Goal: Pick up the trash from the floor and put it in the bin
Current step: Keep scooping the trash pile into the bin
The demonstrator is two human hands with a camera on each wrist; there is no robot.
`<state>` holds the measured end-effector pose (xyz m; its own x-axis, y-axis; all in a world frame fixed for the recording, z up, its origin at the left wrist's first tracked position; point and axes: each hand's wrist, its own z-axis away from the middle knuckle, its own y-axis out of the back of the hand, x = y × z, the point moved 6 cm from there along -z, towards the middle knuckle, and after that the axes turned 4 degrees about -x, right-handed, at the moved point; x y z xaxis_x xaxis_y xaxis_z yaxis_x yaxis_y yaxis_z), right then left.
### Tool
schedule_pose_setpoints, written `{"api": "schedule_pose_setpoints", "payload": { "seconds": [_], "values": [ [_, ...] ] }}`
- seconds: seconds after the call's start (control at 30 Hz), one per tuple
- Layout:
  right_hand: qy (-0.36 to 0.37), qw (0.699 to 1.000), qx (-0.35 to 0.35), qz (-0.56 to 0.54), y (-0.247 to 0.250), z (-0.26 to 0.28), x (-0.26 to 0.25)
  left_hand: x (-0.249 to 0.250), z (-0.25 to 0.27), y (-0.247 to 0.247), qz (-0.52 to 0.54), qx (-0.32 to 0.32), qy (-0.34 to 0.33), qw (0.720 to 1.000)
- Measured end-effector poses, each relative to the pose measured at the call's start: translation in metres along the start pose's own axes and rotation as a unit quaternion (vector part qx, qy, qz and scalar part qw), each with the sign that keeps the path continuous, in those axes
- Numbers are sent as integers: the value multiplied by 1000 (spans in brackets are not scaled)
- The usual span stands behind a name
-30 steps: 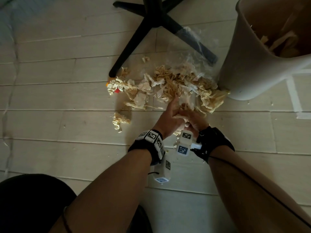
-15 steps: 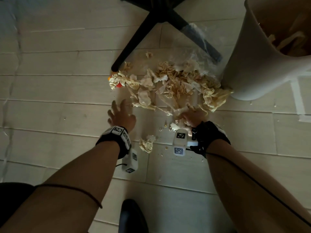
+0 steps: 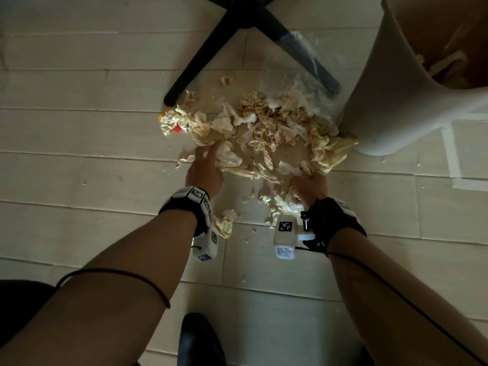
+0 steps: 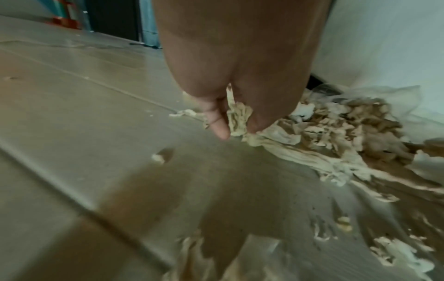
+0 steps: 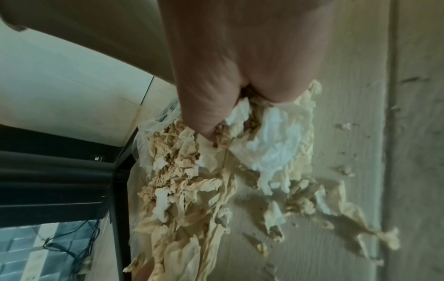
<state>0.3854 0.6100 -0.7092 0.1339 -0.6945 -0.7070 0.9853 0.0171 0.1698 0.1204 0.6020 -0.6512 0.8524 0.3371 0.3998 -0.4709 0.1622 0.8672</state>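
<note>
Down on the pale plank floor (image 3: 79, 159), a heap of crumpled tissue trash (image 3: 274, 130) lies spread between a black chair leg (image 3: 200, 62) and the foot of the bin (image 3: 390, 83), its right edge touching the bin's base. A white plastic fork (image 3: 247, 136) sits in the middle of the heap, a clear plastic wrapper (image 3: 311, 75) lies at its far side over another chair leg, and a small red scrap (image 3: 177, 128) shows at its left end. More tissue already lies inside the bin.

The left hand (image 3: 204, 170) rests at the near left edge of the heap with its fingers (image 4: 220, 125) stretched out, relaxed rather than clenched, the fingertip down on the floor beside the paper. The right hand (image 3: 310, 187) is dug into the near right edge; from the right wrist view its fingers (image 5: 201, 117) are buried in a white and tan wad, seemingly grasping it, though the fingertips themselves are hidden by the tissue.

One loose clump (image 3: 224, 225) lies on the floor just under the left wrist, with small crumbs scattered around. A black shoe (image 3: 198, 342) shows below, between the two forearms.
</note>
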Motion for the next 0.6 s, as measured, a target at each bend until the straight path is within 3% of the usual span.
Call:
{"api": "schedule_pose_setpoints", "payload": {
  "seconds": [0.13, 0.23, 0.4, 0.53, 0.6],
  "values": [
    [10, 999, -3, 46, 7, 3, -3, 21, -14, -31, -68, -107, -37, 991],
    [35, 990, -8, 140, 1, 10, -16, 26, -11, -37, -38, -93, -31, 994],
    [137, 946, -72, 286, -42, 18, -39, 28, 4, -31, 37, -72, -52, 995],
    [168, 896, -113, 395, -84, 14, -35, 18, 15, -20, 37, -44, -30, 998],
    [172, 878, -101, 435, -92, 13, -30, 11, 21, -13, 47, -34, -19, 998]
  ]
}}
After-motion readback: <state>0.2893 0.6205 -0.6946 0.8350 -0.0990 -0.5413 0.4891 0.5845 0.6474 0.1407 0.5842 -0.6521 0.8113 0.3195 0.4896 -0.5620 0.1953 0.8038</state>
